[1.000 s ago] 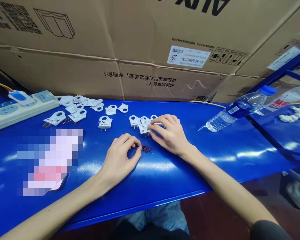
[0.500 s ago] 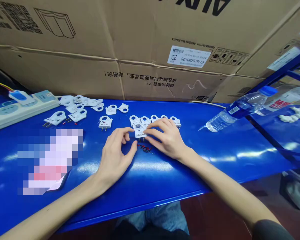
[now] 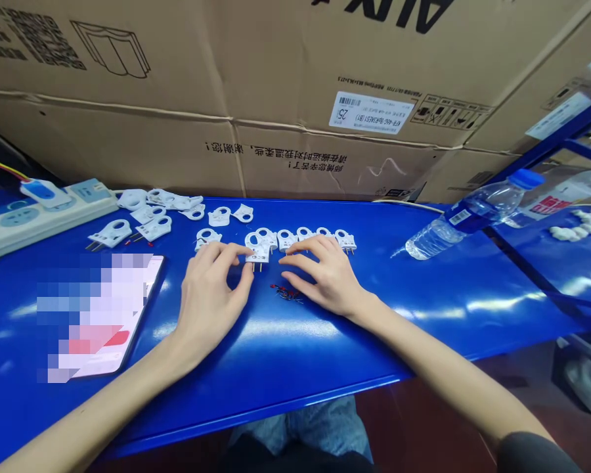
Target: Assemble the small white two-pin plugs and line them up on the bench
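My left hand (image 3: 211, 289) pinches the left side of a white two-pin plug housing (image 3: 257, 255) with a round opening at its top. Its metal pins point down toward me. My right hand (image 3: 320, 272) holds nothing; its fingers are apart and curved, close to a row of similar white plug housings (image 3: 286, 238). Below the fingertips lies a small heap of red and black wired parts (image 3: 286, 293) on the blue table. Another white plug housing (image 3: 208, 236) is partly hidden behind my left hand.
More white housings (image 3: 153, 228) lie at the back left, beside a power strip (image 3: 44, 217). A phone (image 3: 142, 309), partly pixelated, rests on the left. At the right lies a water bottle (image 3: 448, 226). Cardboard boxes (image 3: 285, 79) wall off the back of the blue table (image 3: 285, 368).
The plug housing has moved left with my left hand. My right fingers have come off it and now stand apart from it.
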Demonstrator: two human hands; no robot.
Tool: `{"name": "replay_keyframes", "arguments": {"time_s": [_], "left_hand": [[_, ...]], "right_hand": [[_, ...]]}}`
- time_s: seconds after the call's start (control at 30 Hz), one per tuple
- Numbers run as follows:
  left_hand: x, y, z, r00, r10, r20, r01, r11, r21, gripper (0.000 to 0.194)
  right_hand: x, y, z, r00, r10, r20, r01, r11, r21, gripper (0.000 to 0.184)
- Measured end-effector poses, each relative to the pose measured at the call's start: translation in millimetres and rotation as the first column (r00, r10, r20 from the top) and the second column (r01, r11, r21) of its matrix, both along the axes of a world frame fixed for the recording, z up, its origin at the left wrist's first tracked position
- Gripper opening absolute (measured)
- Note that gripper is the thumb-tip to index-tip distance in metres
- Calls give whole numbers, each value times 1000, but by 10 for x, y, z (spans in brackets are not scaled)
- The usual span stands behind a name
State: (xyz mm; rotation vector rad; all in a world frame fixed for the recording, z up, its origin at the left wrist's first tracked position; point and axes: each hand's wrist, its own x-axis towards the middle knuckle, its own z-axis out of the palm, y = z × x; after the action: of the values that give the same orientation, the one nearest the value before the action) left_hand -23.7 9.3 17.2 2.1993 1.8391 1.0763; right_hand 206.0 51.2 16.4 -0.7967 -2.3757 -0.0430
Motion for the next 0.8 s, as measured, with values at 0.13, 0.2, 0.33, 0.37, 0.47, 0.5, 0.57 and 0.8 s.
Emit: {"name": "replay_keyframes", "arguments": {"time_s": [0.13,0.2,0.33,0.37,0.47,0.5,0.57,0.8], "left_hand": [[-131,82,44,978,103,-182,-100,995,27,18],[-169,104,41,954,132,-268,-128,991,34,19],[-198,125,5,909,133,-395,-141,990,8,22],[-201,129,-3,900,122,-419,-137,991,-4,24],[-208,139,-15,883,116,-455,-135,991,-9,27],[-209,139,-15,878,118,-464,-134,991,-3,27],[-202,134,-11,865,119,-487,-130,991,10,28],[-127,83,11,840,106,-533,-107,994,28,35]], "right_hand": [[-7,-5,6,1000,-11,12,11,1000,10,18],[-11,-6,7,1000,-9,17,9,1000,10,17],[-17,-6,10,1000,-8,23,8,1000,2,17],[-18,-7,11,1000,-10,27,10,1000,-3,17],[-19,-8,12,999,-13,34,13,1000,-21,17],[-19,-8,12,999,-12,37,13,1000,-24,17],[-18,-9,13,999,-13,41,14,1000,-27,18],[-17,-9,22,998,-25,59,28,998,-56,18]]}}
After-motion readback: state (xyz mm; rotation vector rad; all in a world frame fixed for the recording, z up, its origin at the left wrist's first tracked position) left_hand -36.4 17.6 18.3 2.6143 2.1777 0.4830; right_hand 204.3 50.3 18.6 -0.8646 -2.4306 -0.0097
